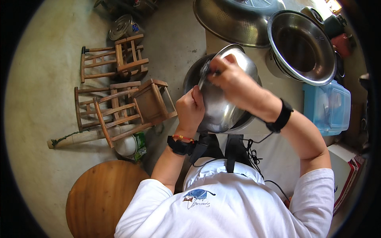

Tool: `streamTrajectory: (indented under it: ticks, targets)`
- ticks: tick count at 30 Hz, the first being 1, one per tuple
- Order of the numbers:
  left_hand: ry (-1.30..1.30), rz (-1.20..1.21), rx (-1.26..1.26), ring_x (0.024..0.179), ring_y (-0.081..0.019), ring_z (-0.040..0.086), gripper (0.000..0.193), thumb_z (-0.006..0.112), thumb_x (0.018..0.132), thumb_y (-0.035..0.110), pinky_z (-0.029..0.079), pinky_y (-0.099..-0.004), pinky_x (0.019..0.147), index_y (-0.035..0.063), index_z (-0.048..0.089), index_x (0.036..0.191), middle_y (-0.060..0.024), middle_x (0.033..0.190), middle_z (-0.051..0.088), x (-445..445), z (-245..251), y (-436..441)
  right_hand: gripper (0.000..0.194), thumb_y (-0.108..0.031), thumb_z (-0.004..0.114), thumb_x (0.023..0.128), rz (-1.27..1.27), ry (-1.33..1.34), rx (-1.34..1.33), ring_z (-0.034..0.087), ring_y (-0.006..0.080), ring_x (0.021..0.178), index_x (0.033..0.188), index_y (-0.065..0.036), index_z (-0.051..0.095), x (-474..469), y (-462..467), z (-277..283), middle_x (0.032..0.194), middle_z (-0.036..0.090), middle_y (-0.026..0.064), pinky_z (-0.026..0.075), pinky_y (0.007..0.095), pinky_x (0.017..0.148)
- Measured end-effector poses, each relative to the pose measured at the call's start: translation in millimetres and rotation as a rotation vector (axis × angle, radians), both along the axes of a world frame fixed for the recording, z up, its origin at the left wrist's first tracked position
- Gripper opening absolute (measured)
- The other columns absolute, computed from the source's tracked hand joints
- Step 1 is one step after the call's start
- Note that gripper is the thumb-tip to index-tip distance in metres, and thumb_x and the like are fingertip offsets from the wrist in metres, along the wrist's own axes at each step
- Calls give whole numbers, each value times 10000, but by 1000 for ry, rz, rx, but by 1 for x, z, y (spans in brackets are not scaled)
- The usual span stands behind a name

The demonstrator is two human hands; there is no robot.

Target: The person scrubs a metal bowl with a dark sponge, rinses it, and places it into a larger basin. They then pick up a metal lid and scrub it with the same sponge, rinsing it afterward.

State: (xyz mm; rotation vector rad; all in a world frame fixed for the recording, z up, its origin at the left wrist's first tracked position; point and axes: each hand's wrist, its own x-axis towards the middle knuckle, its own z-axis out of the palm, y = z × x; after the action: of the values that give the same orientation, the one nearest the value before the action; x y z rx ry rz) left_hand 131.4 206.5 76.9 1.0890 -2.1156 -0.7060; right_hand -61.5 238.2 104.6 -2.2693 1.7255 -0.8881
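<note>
A shiny stainless steel bowl [214, 110] is tilted up on its side, its outer wall facing my right. My left hand [190, 108] is closed on the bowl's near left rim, thumb up along the edge. Blurred by motion, my right hand [230, 80] has its fingers curled at the upper left rim. A small silvery, blurred patch [204, 68] shows beside those fingertips; whether it is a scourer in my grasp, I cannot tell. Under the tilted bowl is a larger metal basin [190, 76], mostly covered by it.
A perforated steel colander [232, 25] and a stack topped by a steel basin [326, 65] stand at the upper right. Below them is a blue lidded plastic box [333, 110]. Wooden stools [119, 111] lie at left, above a round wooden top [104, 199]. Cables hang near my right side.
</note>
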Motion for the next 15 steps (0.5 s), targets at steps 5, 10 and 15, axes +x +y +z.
streamTrajectory:
  ticks: [5, 10, 15]
  targets:
    - [5, 21, -16, 502, -397, 497, 377, 455, 941, 180, 380, -405, 438, -14, 526, 625, -209, 533, 484, 1, -3, -1, 403, 182, 492, 693, -312, -293, 13, 499, 272, 958, 981, -27, 681, -43, -8, -39, 1015, 525, 119, 413, 315, 867]
    - [-17, 37, 39, 527, -404, 509, 394, 437, 949, 194, 386, -415, 455, -24, 530, 634, -215, 550, 496, -4, 0, 6, 259, -11, 611, 742, -452, -152, -21, 482, 254, 919, 989, -62, 671, -43, 1, -46, 1006, 513, 131, 389, 303, 818]
    - [78, -6, 129, 531, -413, 493, 391, 408, 960, 198, 377, -425, 469, -29, 517, 661, -219, 559, 490, -9, 4, 9, 408, -51, 659, 603, -86, 106, -137, 446, 247, 1014, 1010, -62, 655, 40, 44, -14, 1013, 512, 85, 375, 352, 841]
